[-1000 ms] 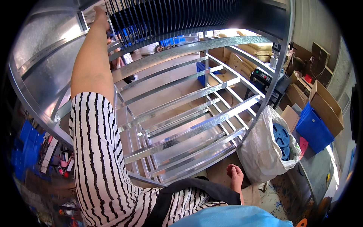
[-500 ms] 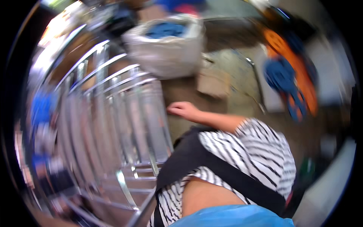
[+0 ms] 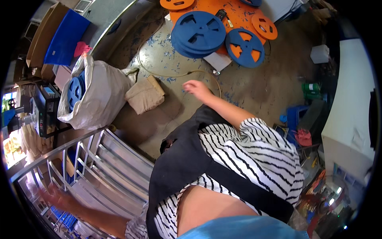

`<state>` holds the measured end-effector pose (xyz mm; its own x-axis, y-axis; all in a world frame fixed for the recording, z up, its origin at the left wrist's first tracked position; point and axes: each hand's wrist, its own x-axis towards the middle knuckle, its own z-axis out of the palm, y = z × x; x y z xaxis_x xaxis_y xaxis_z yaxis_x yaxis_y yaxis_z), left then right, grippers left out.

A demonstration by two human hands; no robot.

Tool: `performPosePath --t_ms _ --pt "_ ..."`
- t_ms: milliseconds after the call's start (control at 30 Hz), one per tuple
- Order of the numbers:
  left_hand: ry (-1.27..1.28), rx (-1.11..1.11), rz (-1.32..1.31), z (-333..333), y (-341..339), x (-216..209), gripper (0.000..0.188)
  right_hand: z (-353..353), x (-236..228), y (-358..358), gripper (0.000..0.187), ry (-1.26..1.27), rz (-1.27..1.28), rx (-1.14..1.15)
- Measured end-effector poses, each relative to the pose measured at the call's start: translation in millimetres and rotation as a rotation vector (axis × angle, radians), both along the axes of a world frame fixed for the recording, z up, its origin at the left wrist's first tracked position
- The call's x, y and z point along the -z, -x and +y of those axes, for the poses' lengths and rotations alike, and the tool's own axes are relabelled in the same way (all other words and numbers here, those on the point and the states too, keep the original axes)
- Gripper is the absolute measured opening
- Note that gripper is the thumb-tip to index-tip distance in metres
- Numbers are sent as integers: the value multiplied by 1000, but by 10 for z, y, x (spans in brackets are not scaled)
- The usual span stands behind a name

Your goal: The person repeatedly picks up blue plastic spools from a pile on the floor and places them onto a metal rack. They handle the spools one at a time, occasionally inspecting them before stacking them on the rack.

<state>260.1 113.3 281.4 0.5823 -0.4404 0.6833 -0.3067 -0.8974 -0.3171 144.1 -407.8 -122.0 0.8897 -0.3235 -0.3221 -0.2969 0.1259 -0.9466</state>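
Note:
My left hand (image 3: 57,198) reaches out at the lower left, over the silvery metal rack (image 3: 105,159) with its parallel bars. It is somewhat blurred; its fingers look spread, and nothing shows in them. Whether it touches a rail I cannot tell. My right hand (image 3: 197,90) hangs in front of me above the floor, loosely open with slightly bent fingers and holding nothing. Nearest to it are a thin pale hose (image 3: 179,75) on the floor and a brown cloth-like bundle (image 3: 145,95) to its left.
A white woven sack (image 3: 101,91) holding blue slotted discs (image 3: 75,93) stands behind the rack. Farther off, stacked blue reels (image 3: 198,34) and an orange sheet (image 3: 217,10) lie among blue scraps. A long white surface (image 3: 350,95) runs along the right.
My view has swung rightward, so the sack and rack sit farther left and lower. My left hand has come into sight over the rack. The right hand stays empty.

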Motion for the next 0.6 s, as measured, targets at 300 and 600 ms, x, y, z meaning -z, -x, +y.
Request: performPosePath --t_ms 300,600 --pt "627 269 1667 -3613 -223 3216 53 -2609 1520 951 32 176 443 1125" --pt "-408 641 1128 -5481 -753 4863 75 -2854 2485 1436 48 -849 291 1580"
